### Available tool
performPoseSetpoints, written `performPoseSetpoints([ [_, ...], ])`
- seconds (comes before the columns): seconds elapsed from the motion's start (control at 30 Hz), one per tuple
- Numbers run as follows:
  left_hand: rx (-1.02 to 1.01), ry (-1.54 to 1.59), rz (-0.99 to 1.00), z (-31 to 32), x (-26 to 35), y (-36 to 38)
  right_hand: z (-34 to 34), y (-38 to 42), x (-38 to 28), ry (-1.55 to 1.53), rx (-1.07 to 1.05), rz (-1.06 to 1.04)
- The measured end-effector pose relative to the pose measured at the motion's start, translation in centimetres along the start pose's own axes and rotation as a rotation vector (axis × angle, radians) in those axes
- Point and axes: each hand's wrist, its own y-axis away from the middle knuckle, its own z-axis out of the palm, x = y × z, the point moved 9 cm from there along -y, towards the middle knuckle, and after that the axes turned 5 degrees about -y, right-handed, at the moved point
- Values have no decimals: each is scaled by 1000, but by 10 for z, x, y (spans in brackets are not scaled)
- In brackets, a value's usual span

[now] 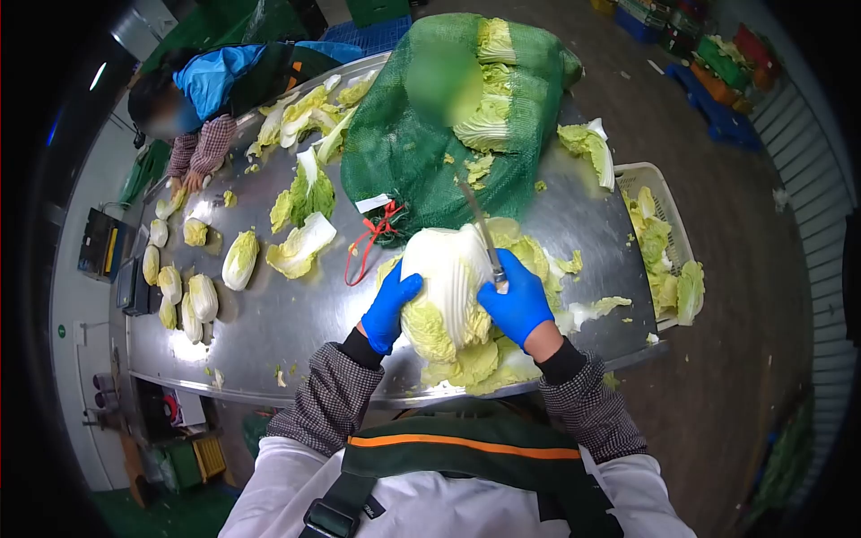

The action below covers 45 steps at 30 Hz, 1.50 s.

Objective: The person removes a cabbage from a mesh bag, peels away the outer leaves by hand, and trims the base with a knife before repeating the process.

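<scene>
A large napa cabbage point(446, 278) lies in front of me on the metal table point(314, 350), with loose outer leaves point(475, 368) under and around it. My left hand point(389, 309), in a blue glove, is pressed to the cabbage's left side, thumb on top. In my blue-gloved right hand point(518, 300) is a knife point(485, 235), gripped by the handle; its blade points up and away over the cabbage's right side. The right thumb rests against the cabbage. Just beyond it, a green mesh bag point(386, 143) holds several more cabbages point(489, 121). Red string point(363, 251) trails from the bag.
Small trimmed cabbages point(204, 298) stand in rows at the left, where a co-worker point(211, 99) leans over the table with both hands on it. Torn leaves point(305, 247) lie about. A white basket point(674, 202) of leaves stands off the right edge.
</scene>
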Motion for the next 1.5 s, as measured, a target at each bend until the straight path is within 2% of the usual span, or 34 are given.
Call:
performPoseSetpoints([
  [0.03, -7, 39, 3, 1, -1, 3, -3, 0, 4, 14, 37, 19],
  [0.07, 78, 98, -130, -18, -23, 10, -11, -4, 20, -95, 32, 52],
  [0.1, 53, 262, -160, -14, -27, 13, -18, -16, 58, -187, 36, 147],
  [0.17, -1, 591, -227, 5, -31, 18, -30, -14, 79, -115, -67, 523],
  [0.2, -247, 562, -169, 42, -9, 18, -29, -18, 84, 116, -84, 351],
  [0.23, -215, 584, -134, 48, -3, 8, -22, -13, 58, 174, -108, 240],
  [0.3, -141, 633, -75, 49, 3, -3, 2, -4, 25, -35, -185, 22],
  [0.33, -222, 681, -96, 44, -2, -2, 15, 6, 0, -315, -319, 202],
  [0.37, -158, 671, -104, 31, -11, -7, 24, 12, 5, -467, -350, 330],
  [0.43, -75, 471, -204, 28, -9, -10, 14, 9, 1, -511, -312, 260],
  [0.53, 64, -63, -25, 1, 7, -2, 4, 6, -9, -112, -167, 22],
  [0.57, 17, -241, 95, 10, 13, 2, 8, 7, -4, -141, -175, 22],
  [0.63, 92, 154, -165, -9, -21, 14, 13, 5, -2, -186, -204, 11],
  [0.67, 75, 263, -184, -12, -25, 14, 14, 7, 5, -184, -241, 112],
  [0.73, 54, 497, -230, -13, -38, 22, 15, 9, 0, -171, -258, 41],
  [0.83, 31, 316, -198, -20, -41, 22, 13, 10, -15, -68, -263, 27],
  [0.97, 20, 427, -287, -18, -49, 27, 10, 12, -5, 129, -152, 44],
  [1.07, -58, 564, -266, -5, -47, 33, -1, 1, 28, -36, -189, -7],
  [1.1, -78, 605, -258, -3, -48, 33, -7, -6, 70, -89, -192, 179],
  [1.17, -53, 505, -235, -6, -46, 29, -23, -4, 79, 366, -195, 219],
  [1.23, 55, 232, -213, -13, -39, 28, -20, 1, 41, 344, -168, 133],
  [1.27, -10, 29, -111, 0, -19, 18, -16, 6, 18, 332, -152, 95],
  [1.37, -20, -360, 164, 13, 2, -1, 1, 19, -43, 173, -138, -90],
  [1.4, -23, -394, 210, 18, 6, -3, 3, 21, -47, 186, -66, -194],
  [1.5, 19, -441, 254, 22, 12, -2, 1, 23, -42, 237, 7, -161],
])
